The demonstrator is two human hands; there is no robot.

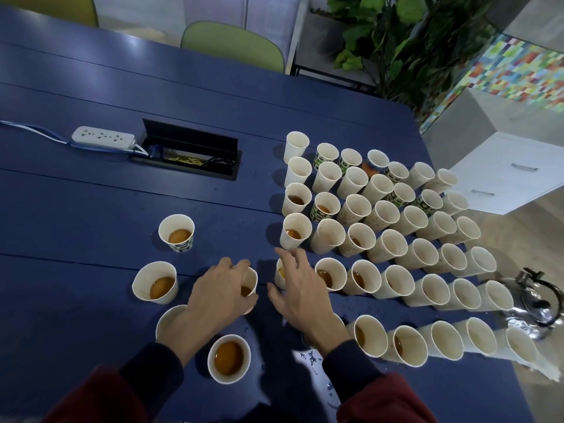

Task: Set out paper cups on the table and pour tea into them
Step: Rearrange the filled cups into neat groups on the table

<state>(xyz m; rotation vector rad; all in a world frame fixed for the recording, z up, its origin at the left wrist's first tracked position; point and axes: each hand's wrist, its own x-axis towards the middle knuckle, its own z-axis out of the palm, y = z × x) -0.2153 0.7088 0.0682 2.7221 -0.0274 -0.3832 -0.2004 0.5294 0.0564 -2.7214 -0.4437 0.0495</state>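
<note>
Several paper cups stand in rows on the right half of the blue table; some hold brown tea, others look empty. Filled cups stand apart on the left: one, another, and one near me. My left hand is wrapped around a tea-filled cup from above. My right hand hovers with fingers spread over a cup at the row's left end, touching nothing clearly. A metal teapot sits at the right edge.
A white power strip with a blue cable and an open black cable box lie at the back left. Water drops dot the table near my right wrist. Green chairs, a plant and a white cabinet stand beyond the table.
</note>
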